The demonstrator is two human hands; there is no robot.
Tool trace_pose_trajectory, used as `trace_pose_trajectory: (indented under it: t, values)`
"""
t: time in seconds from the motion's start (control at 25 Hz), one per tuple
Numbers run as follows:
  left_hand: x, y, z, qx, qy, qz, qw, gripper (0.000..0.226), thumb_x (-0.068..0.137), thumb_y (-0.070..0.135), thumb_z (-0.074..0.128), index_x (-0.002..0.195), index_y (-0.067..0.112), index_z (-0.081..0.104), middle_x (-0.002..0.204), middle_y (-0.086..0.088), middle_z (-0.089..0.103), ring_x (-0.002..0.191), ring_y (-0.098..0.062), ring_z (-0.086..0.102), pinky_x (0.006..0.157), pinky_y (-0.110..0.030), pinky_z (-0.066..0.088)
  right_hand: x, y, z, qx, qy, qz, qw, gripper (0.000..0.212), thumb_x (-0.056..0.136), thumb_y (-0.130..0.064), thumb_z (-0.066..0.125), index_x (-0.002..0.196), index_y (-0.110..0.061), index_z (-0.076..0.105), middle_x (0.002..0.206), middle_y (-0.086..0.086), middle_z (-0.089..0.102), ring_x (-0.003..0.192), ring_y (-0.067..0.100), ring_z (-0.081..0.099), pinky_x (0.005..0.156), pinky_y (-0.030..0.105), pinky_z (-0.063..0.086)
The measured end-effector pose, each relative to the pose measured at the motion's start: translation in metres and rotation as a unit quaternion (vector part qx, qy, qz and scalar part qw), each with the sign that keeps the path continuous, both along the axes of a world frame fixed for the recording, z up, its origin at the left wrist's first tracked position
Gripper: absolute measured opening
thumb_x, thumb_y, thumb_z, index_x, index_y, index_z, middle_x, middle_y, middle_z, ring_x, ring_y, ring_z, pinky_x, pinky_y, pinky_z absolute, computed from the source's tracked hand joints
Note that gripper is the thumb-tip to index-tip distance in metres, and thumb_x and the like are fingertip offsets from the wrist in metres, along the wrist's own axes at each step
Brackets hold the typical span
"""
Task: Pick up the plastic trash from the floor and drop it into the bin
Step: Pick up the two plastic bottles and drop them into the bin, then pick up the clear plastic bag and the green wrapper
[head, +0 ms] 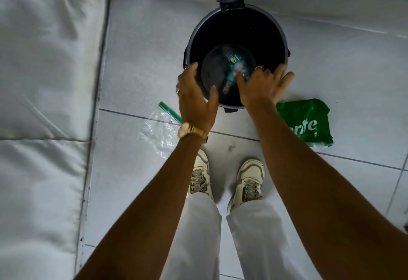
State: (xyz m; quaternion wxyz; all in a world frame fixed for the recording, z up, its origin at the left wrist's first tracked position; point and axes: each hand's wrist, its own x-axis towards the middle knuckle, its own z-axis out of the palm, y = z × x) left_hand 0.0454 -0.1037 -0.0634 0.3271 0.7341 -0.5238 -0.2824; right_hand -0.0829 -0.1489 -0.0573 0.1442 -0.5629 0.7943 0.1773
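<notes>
Bin (237,14) near rim hidden behind my hands. Inside I make out a clear bottle (239,67), green label, blurred. Left hand (195,94) and right hand (260,87) over the rim, fingers spread, empty. Green wrapper (306,120) and clear zip bag (159,131) on floor, partly covered by forearms.

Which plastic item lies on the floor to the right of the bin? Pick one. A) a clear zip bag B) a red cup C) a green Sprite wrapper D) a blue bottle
C: the green Sprite wrapper lies on the tiles right of the bin; the clear zip bag is on the left.
</notes>
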Motion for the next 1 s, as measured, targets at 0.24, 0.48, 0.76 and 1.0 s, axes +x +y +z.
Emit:
trace_pose_trajectory:
  t: [0.24, 0.48, 0.76, 1.0]
  values:
    - [0.080, 0.106, -0.065, 0.326, -0.140, 0.104, 0.929, 0.059, 0.082, 0.025, 0.072, 0.128, 0.004, 0.041, 0.133, -0.021, 0.040, 0.118, -0.040, 0.048, 0.094, -0.048, 0.049, 0.064, 0.058, 0.004, -0.269, -0.228, 0.117, 0.928, 0.035, 0.095, -0.036, 0.050, 0.108, -0.009, 0.068, 0.105, 0.013, 0.068, 0.099, 0.030, 0.059, 0.085, 0.039, 0.046]
    - [0.118, 0.106, -0.129, 0.535, 0.032, 0.228, 0.813, 0.099, 0.083, 0.053, 0.066, 0.148, 0.017, 0.001, 0.150, -0.022, 0.023, 0.132, -0.047, 0.036, 0.106, -0.056, 0.040, 0.103, 0.138, -0.050, -0.134, -0.389, 0.200, 0.889, 0.033, 0.095, -0.032, 0.050, 0.099, -0.006, 0.070, 0.079, 0.007, 0.074, 0.073, 0.017, 0.064, 0.063, 0.027, 0.053]
    - [0.108, 0.086, -0.173, 0.523, 0.031, 0.170, 0.835, 0.100, 0.078, 0.047, 0.075, 0.145, 0.007, 0.012, 0.139, -0.025, 0.044, 0.125, -0.042, 0.047, 0.102, -0.048, 0.044, 0.087, 0.131, -0.084, -0.059, -0.343, 0.157, 0.924, 0.025, 0.098, -0.029, 0.051, 0.105, -0.009, 0.064, 0.082, 0.010, 0.073, 0.082, 0.022, 0.065, 0.060, 0.025, 0.045]
    - [0.095, 0.092, -0.185, 0.477, -0.128, 0.086, 0.866, 0.055, 0.092, 0.037, 0.060, 0.131, 0.008, 0.036, 0.126, -0.022, 0.058, 0.115, -0.041, 0.056, 0.090, -0.048, 0.047, 0.089, 0.117, -0.093, -0.067, -0.312, 0.136, 0.938, 0.025, 0.099, -0.031, 0.049, 0.110, -0.013, 0.062, 0.094, 0.007, 0.074, 0.089, 0.021, 0.068, 0.068, 0.028, 0.054]
